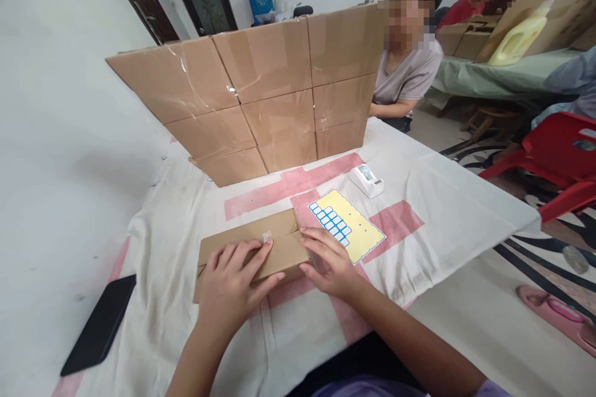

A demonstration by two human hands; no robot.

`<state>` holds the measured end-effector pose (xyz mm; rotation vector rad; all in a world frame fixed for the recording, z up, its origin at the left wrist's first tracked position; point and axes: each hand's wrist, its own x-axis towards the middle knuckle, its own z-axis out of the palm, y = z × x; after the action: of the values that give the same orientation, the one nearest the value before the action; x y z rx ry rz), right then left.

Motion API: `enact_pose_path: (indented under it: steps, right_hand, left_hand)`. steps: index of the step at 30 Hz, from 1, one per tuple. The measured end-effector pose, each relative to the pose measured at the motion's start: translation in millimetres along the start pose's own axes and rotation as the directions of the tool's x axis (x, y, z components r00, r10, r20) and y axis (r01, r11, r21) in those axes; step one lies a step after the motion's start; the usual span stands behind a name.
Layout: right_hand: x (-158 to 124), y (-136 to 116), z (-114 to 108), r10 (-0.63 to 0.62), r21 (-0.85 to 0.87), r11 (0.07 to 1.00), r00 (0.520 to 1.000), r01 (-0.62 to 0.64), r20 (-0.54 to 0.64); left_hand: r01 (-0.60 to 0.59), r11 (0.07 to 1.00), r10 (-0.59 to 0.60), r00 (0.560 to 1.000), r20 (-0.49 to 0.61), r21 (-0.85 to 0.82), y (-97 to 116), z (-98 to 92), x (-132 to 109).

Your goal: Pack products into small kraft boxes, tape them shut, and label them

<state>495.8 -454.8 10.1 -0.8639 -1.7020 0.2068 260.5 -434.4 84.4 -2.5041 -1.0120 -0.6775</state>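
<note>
A closed brown cardboard box lies on the cloth-covered table in front of me. My left hand rests on its top with the fingers spread, one fingertip at a small piece of clear tape. At the box's right end is my right hand, fingers apart, fingertips touching the edge and side. Just beyond that hand lies a yellow sheet with white, blue-edged labels. A white tape dispenser stands behind the sheet.
A tall taped cardboard panel stands across the table's far side. Behind its right end sits a person. A black phone-like object lies at the left by the wall. A red chair stands at the right.
</note>
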Motion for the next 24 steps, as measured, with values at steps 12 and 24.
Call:
enact_pose_path:
  steps: [12,24]
  right_hand:
    - [0,2,-4,0.212,0.151,0.964,0.975,-0.219,0.059]
    - [37,1,-21,0.541,0.383,0.688,0.787,-0.617,0.296]
  left_hand:
    - [0.004,1.000,-0.004,1.000,0.014,-0.013,-4,-2.1,-1]
    - [0.023,1.000,-0.023,0.997,0.070,-0.010,-5,-4.4,-1]
